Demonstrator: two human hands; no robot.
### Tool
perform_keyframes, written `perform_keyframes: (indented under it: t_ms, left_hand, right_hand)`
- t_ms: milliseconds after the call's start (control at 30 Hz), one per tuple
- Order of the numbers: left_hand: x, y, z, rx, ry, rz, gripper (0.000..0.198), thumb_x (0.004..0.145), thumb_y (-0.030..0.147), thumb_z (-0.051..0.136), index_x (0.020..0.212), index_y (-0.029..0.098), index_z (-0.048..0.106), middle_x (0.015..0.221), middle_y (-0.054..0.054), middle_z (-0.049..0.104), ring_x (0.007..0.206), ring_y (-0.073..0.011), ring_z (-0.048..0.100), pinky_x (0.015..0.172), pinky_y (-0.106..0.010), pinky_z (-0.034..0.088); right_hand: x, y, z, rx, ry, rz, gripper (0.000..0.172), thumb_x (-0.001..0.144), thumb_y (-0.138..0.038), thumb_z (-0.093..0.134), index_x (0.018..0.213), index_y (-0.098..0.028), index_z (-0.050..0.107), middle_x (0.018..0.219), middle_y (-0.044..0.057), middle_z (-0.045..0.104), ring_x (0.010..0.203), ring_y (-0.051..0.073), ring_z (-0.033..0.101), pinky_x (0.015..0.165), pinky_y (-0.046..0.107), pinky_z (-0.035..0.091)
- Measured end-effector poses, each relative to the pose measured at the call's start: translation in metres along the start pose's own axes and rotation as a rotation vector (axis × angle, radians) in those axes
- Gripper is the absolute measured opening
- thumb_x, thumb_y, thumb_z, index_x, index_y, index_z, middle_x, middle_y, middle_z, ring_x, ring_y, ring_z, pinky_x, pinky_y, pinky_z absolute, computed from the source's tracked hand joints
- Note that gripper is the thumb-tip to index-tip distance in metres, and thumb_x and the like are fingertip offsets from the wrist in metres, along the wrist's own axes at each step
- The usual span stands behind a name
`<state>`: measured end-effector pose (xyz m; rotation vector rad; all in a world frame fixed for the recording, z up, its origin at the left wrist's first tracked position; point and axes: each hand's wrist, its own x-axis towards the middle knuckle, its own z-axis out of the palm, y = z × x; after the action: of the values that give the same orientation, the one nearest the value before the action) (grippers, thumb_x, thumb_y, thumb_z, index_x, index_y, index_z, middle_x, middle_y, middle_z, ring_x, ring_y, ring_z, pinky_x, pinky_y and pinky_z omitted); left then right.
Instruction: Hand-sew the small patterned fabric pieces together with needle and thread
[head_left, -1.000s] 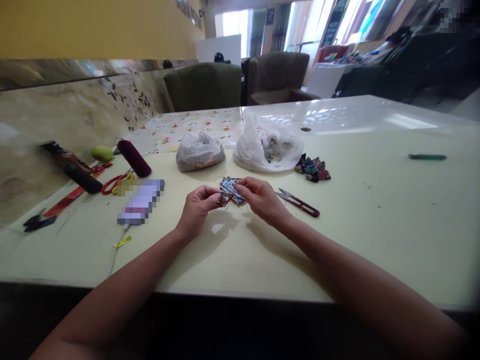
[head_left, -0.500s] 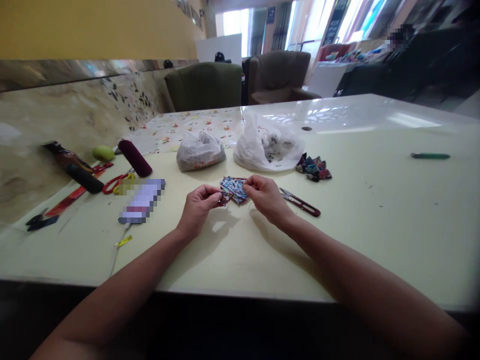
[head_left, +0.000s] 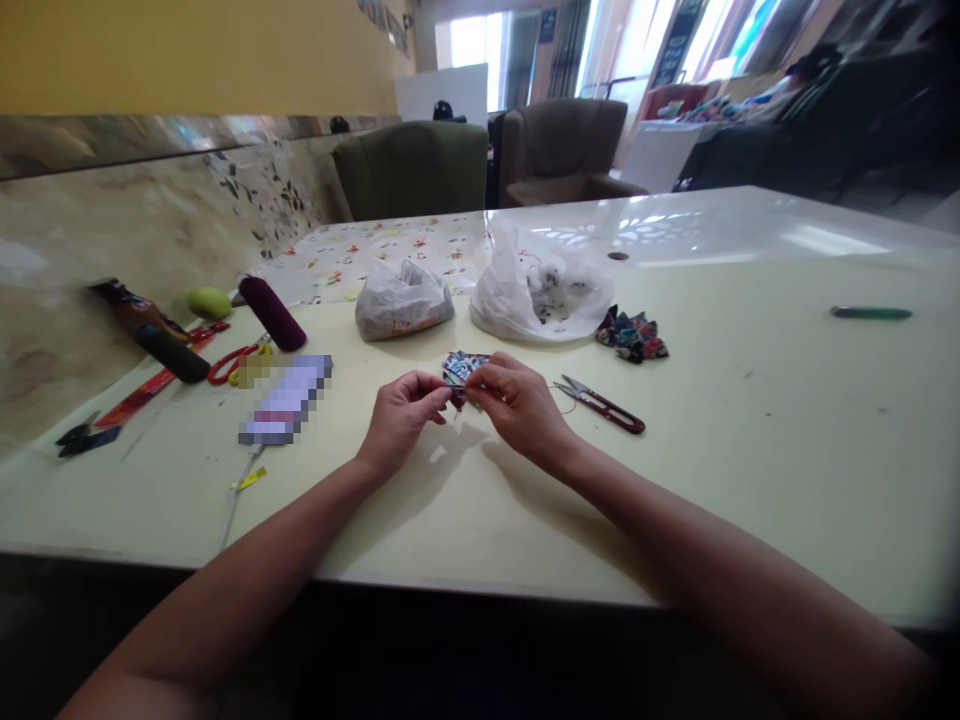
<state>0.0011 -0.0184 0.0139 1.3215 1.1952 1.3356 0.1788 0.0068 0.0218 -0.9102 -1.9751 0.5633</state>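
Note:
Both my hands meet over the pale table [head_left: 750,440] and pinch one small patterned fabric piece [head_left: 459,366], blue with red and white. My left hand [head_left: 401,415] grips its left edge with closed fingers. My right hand [head_left: 517,400] pinches its right side, fingers curled over it. Most of the piece is hidden by my fingers. A pair of red thread snips [head_left: 604,405] lies just right of my right hand. A small heap of similar patterned fabric pieces [head_left: 632,335] sits beyond the snips.
Two white plastic bags [head_left: 403,298] [head_left: 540,290] stand behind my hands. At the left lie a maroon roll [head_left: 268,312], a black roll [head_left: 171,353], red-and-yellow scissors [head_left: 236,365], a green fruit [head_left: 208,302] and a blurred packet [head_left: 286,398]. A green pen [head_left: 870,313] lies far right. Armchairs [head_left: 412,168] stand beyond.
My right hand has slid left toward my left hand, so the fabric piece is bunched smaller between the fingers and less of it shows.

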Motion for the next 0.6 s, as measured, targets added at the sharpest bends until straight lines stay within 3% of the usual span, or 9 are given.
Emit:
perform_keyframes:
  t_ms: [600]
  left_hand:
    - [-0.0012, 0.0024, 0.0009, 0.072, -0.002, 0.049, 0.020, 0.076, 0.031, 0.075, 0.079, 0.014, 0.067, 0.074, -0.002, 0.068, 0.061, -0.0110, 0.061, 0.059, -0.025, 0.054]
  right_hand:
    - [0.0007, 0.0011, 0.0012, -0.034, -0.015, -0.031, 0.015, 0.087, -0.011, 0.061, 0.072, -0.016, 0.063, 0.076, 0.003, 0.060, 0.074, 0.014, 0.055, 0.068, 0.025, 0.038]
